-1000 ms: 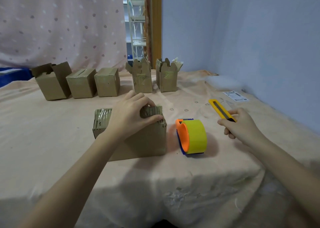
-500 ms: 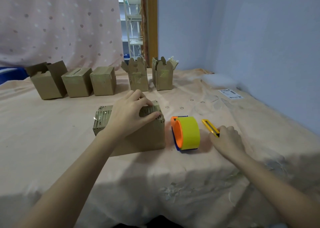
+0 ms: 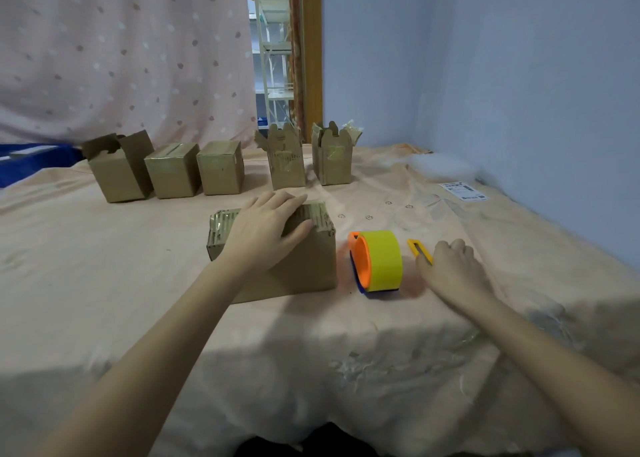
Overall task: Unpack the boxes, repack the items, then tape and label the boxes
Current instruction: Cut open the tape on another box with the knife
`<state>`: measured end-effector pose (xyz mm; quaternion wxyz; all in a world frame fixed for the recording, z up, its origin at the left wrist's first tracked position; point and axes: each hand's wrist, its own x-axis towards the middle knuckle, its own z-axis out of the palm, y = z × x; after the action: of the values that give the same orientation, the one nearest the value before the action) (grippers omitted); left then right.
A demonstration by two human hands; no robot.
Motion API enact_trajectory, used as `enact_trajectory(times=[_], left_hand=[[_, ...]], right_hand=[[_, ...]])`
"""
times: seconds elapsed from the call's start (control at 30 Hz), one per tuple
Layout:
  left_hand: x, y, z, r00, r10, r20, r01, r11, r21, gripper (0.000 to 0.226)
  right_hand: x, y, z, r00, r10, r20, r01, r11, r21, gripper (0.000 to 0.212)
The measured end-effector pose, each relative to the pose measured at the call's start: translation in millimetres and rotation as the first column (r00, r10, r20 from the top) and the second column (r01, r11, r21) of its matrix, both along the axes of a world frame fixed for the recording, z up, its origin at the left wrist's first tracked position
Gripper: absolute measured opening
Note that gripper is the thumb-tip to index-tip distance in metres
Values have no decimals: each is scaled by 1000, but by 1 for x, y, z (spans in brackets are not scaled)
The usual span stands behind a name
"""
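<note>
A white label sheet (image 3: 463, 191) lies well beyond the right hand's fingers (image 3: 457, 248). Its print is too small to read. No other text shows.

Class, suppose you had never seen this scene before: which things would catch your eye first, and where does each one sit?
The bright yellow tape roll on its orange dispenser stands out, mid-table just right of the near cardboard box. The left hand rests flat on that box, while the right hand holds a yellow utility knife down beside the tape. A row of five small boxes lines the far edge.
</note>
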<state>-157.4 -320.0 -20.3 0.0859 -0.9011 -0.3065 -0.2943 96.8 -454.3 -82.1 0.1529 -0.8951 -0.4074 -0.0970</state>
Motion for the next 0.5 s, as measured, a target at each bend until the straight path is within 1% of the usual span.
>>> enact_trajectory(times=[0.13,0.23,0.3,0.4,0.5], left_hand=[[-23,6,4,997,72,-15,-73,997,-34,82],[-42,10,4,991,131,-12,-132,989,-67,89],[-54,11,3,986,169,6,-168,982,-90,90],[-67,10,0,979,206,11,-202,969,-143,90],[-74,7,-3,967,244,74,-226,954,-197,88]], right_hand=[[-22,8,25,996,85,41,-89,990,109,37],[-45,12,40,978,198,61,-206,964,168,33],[-59,16,49,961,268,69,-277,940,202,34],[-80,25,64,922,384,58,-384,884,268,36],[-101,34,72,833,550,64,-542,786,297,36]])
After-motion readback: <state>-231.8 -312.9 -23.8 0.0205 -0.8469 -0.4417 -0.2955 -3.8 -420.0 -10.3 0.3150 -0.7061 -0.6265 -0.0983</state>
